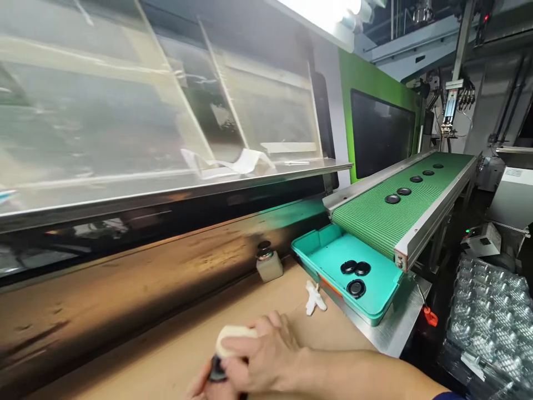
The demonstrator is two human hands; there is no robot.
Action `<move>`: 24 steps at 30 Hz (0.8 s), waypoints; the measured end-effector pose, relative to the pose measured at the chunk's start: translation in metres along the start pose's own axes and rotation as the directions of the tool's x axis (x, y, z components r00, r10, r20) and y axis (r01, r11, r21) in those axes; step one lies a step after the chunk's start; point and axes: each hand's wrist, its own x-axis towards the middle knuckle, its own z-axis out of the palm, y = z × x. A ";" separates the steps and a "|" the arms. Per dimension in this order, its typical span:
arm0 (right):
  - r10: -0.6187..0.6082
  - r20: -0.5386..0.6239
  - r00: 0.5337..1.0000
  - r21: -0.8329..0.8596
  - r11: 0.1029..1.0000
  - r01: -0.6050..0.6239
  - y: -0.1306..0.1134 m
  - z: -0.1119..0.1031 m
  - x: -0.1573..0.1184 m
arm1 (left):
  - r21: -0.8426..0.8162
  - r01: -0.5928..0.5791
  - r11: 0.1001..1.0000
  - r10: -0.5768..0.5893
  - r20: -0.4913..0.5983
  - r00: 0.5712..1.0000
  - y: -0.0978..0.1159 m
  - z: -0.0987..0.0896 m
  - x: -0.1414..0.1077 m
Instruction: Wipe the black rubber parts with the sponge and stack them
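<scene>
In the lower middle of the head view, my right hand (270, 353) is closed around a cream-coloured pad (233, 336), whose exact kind I cannot make out. Just below it, my left hand (202, 386) grips a small black part (217, 369); much of that hand is cut off by the bottom edge. The pad and the black part are close together, and blur hides whether they touch. Beyond the hands, a small whitish bottle with a dark top (269, 268) stands on the brown work surface (187, 339). A crumpled white piece (315, 299) lies to its right.
A turquoise tray (306, 261) holds 3 black round parts (356, 288) beneath the end of a green conveyor (375, 219). Several more black discs (392, 199) lie along the belt. Clear plastic trays (491, 316) are at right. A machine with transparent panels (270, 105) borders the left.
</scene>
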 end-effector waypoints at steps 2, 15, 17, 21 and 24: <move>0.040 -0.007 0.999 -0.001 0.999 -0.040 0.003 -0.004 0.002 | -0.040 0.061 0.997 -0.061 -0.009 0.998 -0.005 0.002 0.005; -0.010 0.074 0.997 0.107 0.994 0.002 0.016 -0.020 0.000 | -0.248 -0.046 0.968 0.071 0.093 0.993 -0.024 0.029 -0.003; 0.000 0.069 0.998 0.084 0.996 -0.006 0.014 -0.018 -0.002 | -0.269 -0.061 0.961 0.090 0.095 0.991 -0.025 0.026 -0.002; -0.061 0.061 0.996 0.107 0.993 0.054 0.023 -0.017 0.002 | -0.285 -0.029 0.958 0.062 0.107 0.992 -0.026 0.023 -0.004; 0.105 -0.030 0.994 0.177 0.979 -0.098 0.042 -0.020 0.015 | -0.279 -0.039 0.959 0.068 0.094 0.993 -0.023 0.025 -0.007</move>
